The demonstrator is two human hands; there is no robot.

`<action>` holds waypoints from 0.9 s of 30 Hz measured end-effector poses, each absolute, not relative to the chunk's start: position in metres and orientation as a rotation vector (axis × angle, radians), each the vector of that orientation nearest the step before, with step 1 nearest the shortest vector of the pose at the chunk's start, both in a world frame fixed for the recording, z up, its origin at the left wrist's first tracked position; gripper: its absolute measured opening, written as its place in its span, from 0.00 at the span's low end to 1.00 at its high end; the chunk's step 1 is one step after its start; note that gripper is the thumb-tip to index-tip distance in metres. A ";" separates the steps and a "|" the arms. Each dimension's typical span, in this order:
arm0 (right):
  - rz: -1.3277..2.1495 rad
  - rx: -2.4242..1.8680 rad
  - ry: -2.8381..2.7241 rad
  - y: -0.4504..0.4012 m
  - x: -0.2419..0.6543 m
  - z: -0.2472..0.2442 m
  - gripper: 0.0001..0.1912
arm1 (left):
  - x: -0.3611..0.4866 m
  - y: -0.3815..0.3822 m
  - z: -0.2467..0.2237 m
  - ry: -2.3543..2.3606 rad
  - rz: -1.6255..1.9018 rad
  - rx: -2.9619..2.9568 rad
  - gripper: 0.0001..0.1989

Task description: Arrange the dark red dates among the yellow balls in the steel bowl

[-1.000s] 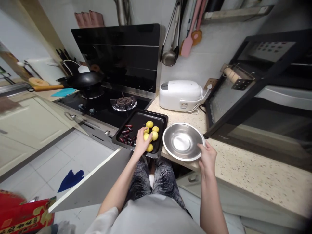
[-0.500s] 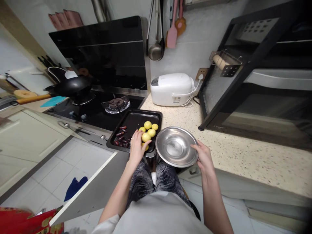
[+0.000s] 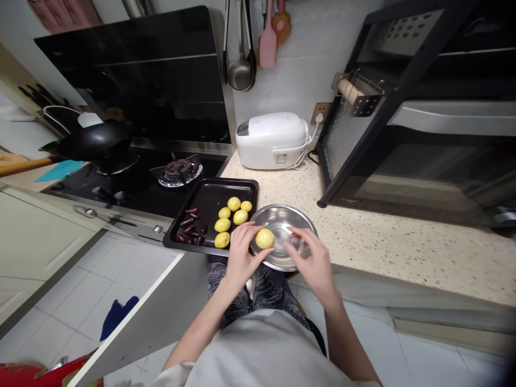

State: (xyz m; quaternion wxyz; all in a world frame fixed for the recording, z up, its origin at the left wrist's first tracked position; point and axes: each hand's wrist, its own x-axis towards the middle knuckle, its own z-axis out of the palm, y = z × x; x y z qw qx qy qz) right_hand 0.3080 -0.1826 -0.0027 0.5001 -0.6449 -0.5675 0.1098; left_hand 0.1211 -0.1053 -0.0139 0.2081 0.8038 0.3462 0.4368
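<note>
My left hand [image 3: 244, 248] grips a round, speckled yellow fruit or vegetable [image 3: 265, 238] between thumb and fingers, over the left side of a shallow steel bowl [image 3: 278, 215]. Over the bowl's right side is my right hand [image 3: 312, 258], its thumb and fingers apart and slightly blurred; I make out nothing held in it. To the left lies a black baking tray [image 3: 215, 191]. Several more yellow rounds [image 3: 222, 225] sit in its right half, and several small dark-red, glossy, elongated pieces [image 3: 187, 222] in its left half.
A gas stove [image 3: 179, 169] with a black wok [image 3: 92, 141] stands left. Behind the bowl is a white plugged-in appliance [image 3: 274, 141]. A black rack [image 3: 342, 156] stands right on the speckled counter [image 3: 387, 247]. An open cabinet door [image 3: 133, 322] juts out below the tray.
My left hand has lifted a yellow round from the tray and moved right over the bowl. My right hand has let go of the bowl's rim and moved over its inside.
</note>
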 end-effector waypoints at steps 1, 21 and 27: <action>0.359 -1.520 -1.445 -0.183 0.299 -0.001 0.18 | 0.123 -0.108 -0.016 0.954 1.217 2.262 0.20; 0.219 -2.066 -1.500 -0.135 0.322 -0.010 0.15 | 0.055 -0.077 0.009 1.813 0.372 2.386 0.15; 0.198 -2.125 -1.544 -0.139 0.317 -0.006 0.19 | 0.056 -0.074 0.006 1.816 0.287 2.330 0.14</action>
